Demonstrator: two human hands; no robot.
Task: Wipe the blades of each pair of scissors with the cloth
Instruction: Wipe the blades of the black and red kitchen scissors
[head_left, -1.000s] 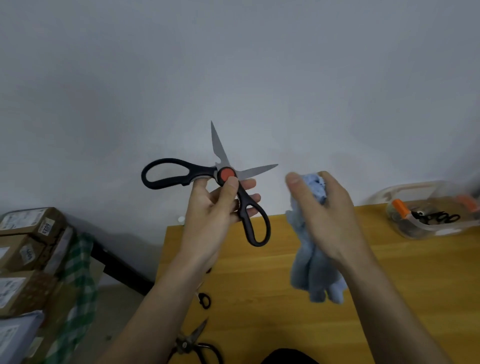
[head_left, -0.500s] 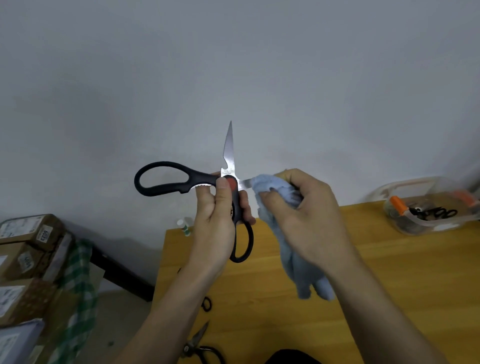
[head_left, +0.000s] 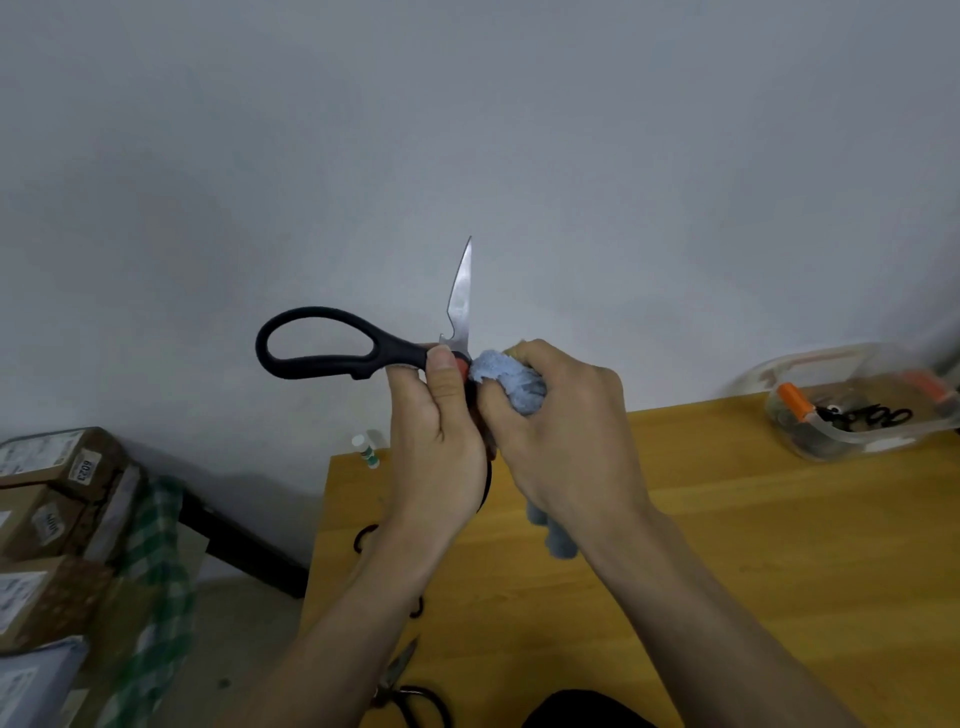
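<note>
My left hand grips black-handled scissors near their red pivot, held up in front of the wall. The scissors are spread wide: one steel blade points upward, the other is hidden inside the cloth. My right hand grips a light blue cloth bunched around that hidden blade, right against the pivot. The cloth's tail hangs below my right wrist.
A wooden table lies below. Another pair of scissors lies at its near left edge. A clear plastic tub with scissors stands at the far right. A small white bottle sits at the back left corner. Cardboard boxes are stacked at left.
My right hand has brought the cloth onto the sideways blade and slid it in to the pivot. My left hand has turned the scissors so the free blade points more upright.
</note>
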